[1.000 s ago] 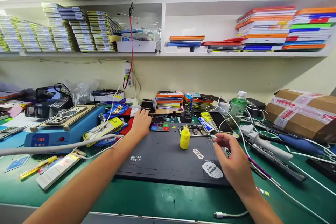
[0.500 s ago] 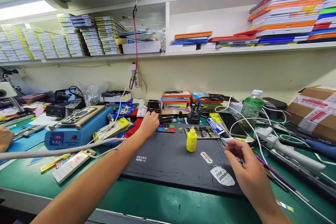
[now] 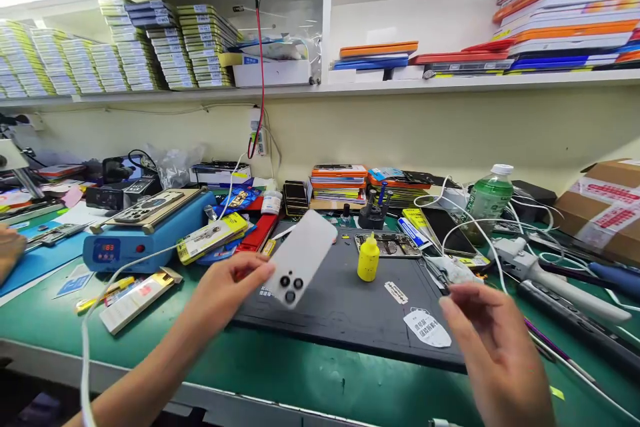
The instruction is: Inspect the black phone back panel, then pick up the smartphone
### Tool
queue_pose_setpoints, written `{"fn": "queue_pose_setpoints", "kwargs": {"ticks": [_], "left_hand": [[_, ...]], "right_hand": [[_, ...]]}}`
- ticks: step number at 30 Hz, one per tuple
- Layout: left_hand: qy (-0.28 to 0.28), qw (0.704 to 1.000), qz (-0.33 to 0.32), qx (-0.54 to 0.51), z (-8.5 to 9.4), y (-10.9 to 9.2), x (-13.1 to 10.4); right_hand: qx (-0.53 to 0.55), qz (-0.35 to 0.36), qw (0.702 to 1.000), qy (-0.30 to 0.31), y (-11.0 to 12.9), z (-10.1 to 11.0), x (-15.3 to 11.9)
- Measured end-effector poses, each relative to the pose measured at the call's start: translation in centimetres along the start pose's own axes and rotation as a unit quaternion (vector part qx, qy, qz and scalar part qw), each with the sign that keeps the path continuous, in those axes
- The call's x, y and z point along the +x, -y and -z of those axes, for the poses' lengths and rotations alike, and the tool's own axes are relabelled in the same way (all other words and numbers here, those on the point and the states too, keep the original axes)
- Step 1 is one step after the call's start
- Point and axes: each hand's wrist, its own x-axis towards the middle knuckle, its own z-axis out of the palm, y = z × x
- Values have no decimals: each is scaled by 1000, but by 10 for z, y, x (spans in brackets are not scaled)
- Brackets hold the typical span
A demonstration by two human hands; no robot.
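Note:
Between its thumb and fingers, my left hand (image 3: 235, 287) grips a white phone back (image 3: 307, 250) by its edge, tilted above the dark mat (image 3: 325, 320), its three camera rings toward me. My right hand (image 3: 493, 340) is at the mat's right side, thumb and index finger pressed together; what they pinch, if anything, is too small to name. A yellow bottle (image 3: 369, 258) stands upright on the mat. Near it lie a metal blade (image 3: 395, 292), a white label card (image 3: 427, 327) and an opened phone (image 3: 390, 245).
A blue heating machine (image 3: 145, 230) stands at left, with a white cable (image 3: 86, 353) in front. A green bottle (image 3: 487, 200), a cardboard box (image 3: 603, 213) and cables are at right. Another person's hand (image 3: 10, 250) shows at the left edge.
My left hand has come back toward me from the rear of the mat and now holds the white phone back. The white cable at left has swung lower.

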Motion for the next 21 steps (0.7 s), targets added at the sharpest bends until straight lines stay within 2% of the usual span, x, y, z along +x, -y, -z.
{"fn": "queue_pose_setpoints", "kwargs": {"ticks": [2, 4, 6, 8, 11, 15, 17, 19, 20, 21], "left_hand": [[64, 991, 70, -91, 0, 0, -30], [114, 957, 156, -218, -3, 0, -54], [138, 916, 220, -306, -6, -1, -73], [145, 892, 252, -345, -9, -1, -85], [161, 871, 269, -379, -9, 0, -94], [207, 872, 243, -371, -8, 3, -100], [188, 909, 212, -307, -6, 2, -107], [102, 972, 120, -175, -3, 1, -119], [44, 994, 41, -91, -1, 2, -127], [-14, 999, -48, -14, 2, 5, -136]], "right_hand": [[35, -31, 997, 60, 13, -6, -26], [81, -67, 986, 131, 25, -13, -49], [107, -99, 971, 188, 33, -19, -63], [114, -136, 959, 222, 37, -24, -68], [136, -189, 944, 234, 40, -28, -68], [171, -229, 930, 232, 44, -29, -67], [164, -234, 931, 228, 44, -28, -69], [158, -237, 934, 215, 45, -24, -73], [164, -246, 932, 211, 47, -21, -76], [179, -262, 925, 208, 51, -18, -79]]}}
